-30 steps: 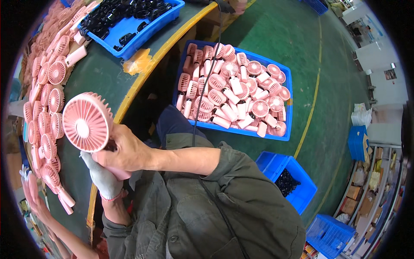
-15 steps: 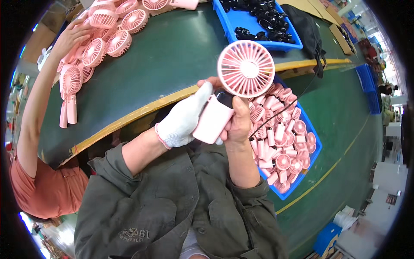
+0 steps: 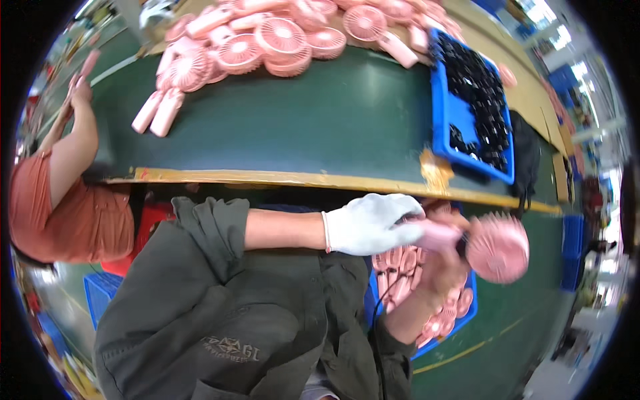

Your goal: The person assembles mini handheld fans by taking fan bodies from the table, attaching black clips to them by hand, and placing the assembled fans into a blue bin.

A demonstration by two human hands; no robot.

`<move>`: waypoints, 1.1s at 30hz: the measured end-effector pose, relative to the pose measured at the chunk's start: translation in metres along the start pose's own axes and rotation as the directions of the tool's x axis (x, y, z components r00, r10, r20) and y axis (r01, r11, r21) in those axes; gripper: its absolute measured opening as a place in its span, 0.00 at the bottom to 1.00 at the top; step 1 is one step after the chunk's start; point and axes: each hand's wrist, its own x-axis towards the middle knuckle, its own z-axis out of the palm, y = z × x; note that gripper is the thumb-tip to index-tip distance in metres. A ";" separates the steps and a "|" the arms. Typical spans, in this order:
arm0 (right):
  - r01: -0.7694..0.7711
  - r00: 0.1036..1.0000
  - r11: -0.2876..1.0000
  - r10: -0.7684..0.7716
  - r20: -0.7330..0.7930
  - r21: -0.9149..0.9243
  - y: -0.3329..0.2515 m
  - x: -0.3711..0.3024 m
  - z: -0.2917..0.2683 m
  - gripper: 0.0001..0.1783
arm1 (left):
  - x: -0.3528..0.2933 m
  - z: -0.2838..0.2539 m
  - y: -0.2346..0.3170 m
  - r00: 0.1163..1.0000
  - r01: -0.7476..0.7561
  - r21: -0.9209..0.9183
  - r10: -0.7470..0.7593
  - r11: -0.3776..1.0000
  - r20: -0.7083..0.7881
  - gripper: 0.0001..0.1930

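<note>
My left hand (image 3: 373, 223), in a white glove, is closed round the handle end of a pink handheld fan (image 3: 497, 248). My bare right hand (image 3: 443, 267), blurred by motion, grips the same fan near its neck, where a bit of black shows. The round grille head points to the right, and the fan lies tilted in front of the table edge. Beneath my right forearm stands a blue crate (image 3: 475, 305) full of more pink fans (image 3: 400, 270), partly hidden by my arms.
A heap of pink fans (image 3: 283, 40) covers the far side of the green table (image 3: 300, 127). At its right stands a blue tray (image 3: 441, 137) with black parts (image 3: 477, 87), beside a black bag (image 3: 527, 157). A co-worker in an orange shirt (image 3: 73, 217) is at the left.
My hands and the fan have moved right and down, and the fan has turned from upright to sideways. My view has swung left. The co-worker's arm has left the heap.
</note>
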 end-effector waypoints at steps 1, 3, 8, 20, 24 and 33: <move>0.083 0.993 0.993 -0.090 -0.079 -0.087 -0.007 0.001 -0.028 0.31 | -0.001 -0.010 -0.002 0.989 -0.129 0.138 0.137 0.982 -0.050 0.20; 0.088 0.945 0.995 -0.101 -0.311 -0.054 -0.019 -0.001 -0.070 0.23 | -0.006 -0.048 -0.016 0.905 -0.253 0.403 0.363 0.879 -0.224 0.18; -0.308 0.647 0.890 -0.062 -0.760 -0.335 0.028 -0.051 -0.230 0.15 | -0.032 -0.171 -0.042 0.713 0.173 0.871 0.551 0.460 -0.433 0.22; -0.244 0.770 0.612 -0.349 -0.534 -0.752 0.039 0.002 -0.223 0.19 | 0.010 -0.309 -0.074 0.854 0.429 0.871 0.204 0.240 -0.478 0.44; 0.039 0.898 0.489 -0.400 -0.185 -0.871 -0.010 0.094 -0.110 0.05 | 0.018 -0.295 -0.067 0.872 0.234 0.946 0.380 0.225 -0.307 0.45; 0.471 0.880 -0.052 -0.041 0.473 -0.880 0.021 0.228 -0.038 0.13 | 0.034 -0.143 -0.052 0.977 -0.195 0.758 0.188 0.622 0.097 0.34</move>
